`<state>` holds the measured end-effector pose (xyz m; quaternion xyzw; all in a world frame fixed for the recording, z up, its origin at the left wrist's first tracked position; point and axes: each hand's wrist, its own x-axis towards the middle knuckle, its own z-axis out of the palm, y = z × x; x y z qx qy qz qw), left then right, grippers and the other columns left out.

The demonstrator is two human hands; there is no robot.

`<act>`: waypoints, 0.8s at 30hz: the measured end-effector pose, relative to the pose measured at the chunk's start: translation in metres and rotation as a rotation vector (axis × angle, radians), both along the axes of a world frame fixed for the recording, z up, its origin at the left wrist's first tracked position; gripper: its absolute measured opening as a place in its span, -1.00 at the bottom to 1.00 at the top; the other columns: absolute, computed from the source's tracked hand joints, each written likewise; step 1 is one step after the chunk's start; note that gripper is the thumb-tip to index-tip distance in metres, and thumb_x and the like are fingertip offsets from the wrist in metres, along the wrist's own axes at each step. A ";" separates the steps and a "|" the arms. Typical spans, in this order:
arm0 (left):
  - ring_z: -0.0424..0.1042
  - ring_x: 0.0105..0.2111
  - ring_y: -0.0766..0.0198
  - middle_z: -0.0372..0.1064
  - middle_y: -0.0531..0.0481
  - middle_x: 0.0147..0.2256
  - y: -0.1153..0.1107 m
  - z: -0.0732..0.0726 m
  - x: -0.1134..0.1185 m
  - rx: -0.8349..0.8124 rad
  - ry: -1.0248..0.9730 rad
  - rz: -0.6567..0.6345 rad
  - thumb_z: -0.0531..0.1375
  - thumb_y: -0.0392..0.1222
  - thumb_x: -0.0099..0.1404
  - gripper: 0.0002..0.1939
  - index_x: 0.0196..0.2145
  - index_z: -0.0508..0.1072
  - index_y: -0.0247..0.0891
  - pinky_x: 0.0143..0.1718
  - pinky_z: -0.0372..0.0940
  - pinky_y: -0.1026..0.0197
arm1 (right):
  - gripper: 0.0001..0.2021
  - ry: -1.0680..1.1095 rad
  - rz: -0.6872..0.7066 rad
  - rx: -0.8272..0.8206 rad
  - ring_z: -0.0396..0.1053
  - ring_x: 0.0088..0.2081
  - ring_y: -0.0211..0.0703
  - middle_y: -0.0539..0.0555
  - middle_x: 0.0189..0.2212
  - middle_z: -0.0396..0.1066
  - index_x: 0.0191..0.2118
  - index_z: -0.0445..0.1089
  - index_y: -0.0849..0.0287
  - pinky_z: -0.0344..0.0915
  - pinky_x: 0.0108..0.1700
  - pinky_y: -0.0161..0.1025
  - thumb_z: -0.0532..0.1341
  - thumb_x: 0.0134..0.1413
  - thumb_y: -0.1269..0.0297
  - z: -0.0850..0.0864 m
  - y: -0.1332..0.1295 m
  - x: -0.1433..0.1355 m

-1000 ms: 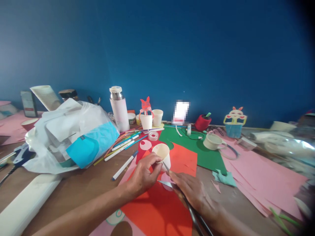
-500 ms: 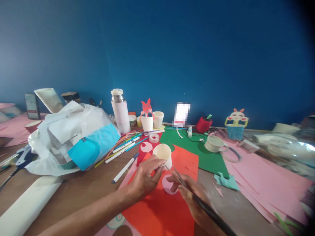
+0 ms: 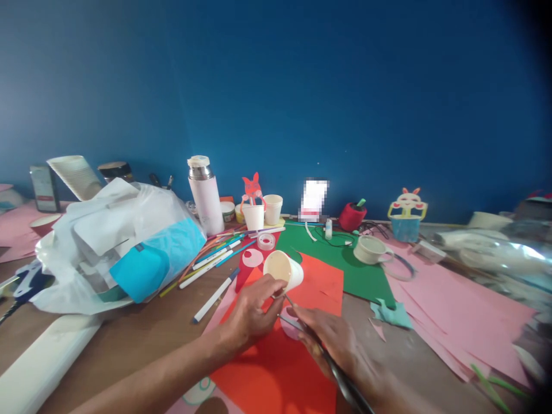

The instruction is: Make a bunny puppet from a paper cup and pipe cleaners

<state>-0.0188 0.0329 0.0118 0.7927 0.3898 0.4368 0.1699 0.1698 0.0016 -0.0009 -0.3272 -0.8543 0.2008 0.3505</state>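
The left hand (image 3: 252, 313) is gripping the tilted paper cup (image 3: 283, 270) by its rim above the orange sheet (image 3: 284, 368), while the right hand (image 3: 334, 339) is clamping scissors (image 3: 321, 351) whose blades are meeting that rim. The thin wall is likely buckling under the blades, so the cut could wander or nick the left fingertips (image 3: 276, 286) nearby.

Two bare forearms are seen entering from 6 and 7 o'clock. No sleeves, gloves, rings or watch are worn on the left hand (image 3: 250, 313) or right hand (image 3: 334, 339). Nails are kept short.
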 end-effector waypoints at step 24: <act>0.12 -0.70 0.50 0.15 0.15 -0.66 0.008 0.022 -0.012 -0.692 -0.358 -0.090 0.08 -0.03 0.17 -0.71 -0.48 0.34 -0.34 -0.69 0.07 0.42 | -0.69 -0.414 0.059 0.565 0.39 -0.21 -0.07 0.25 -0.18 0.41 0.00 0.21 0.36 0.37 -0.28 -0.18 0.01 0.12 0.47 0.033 0.016 0.012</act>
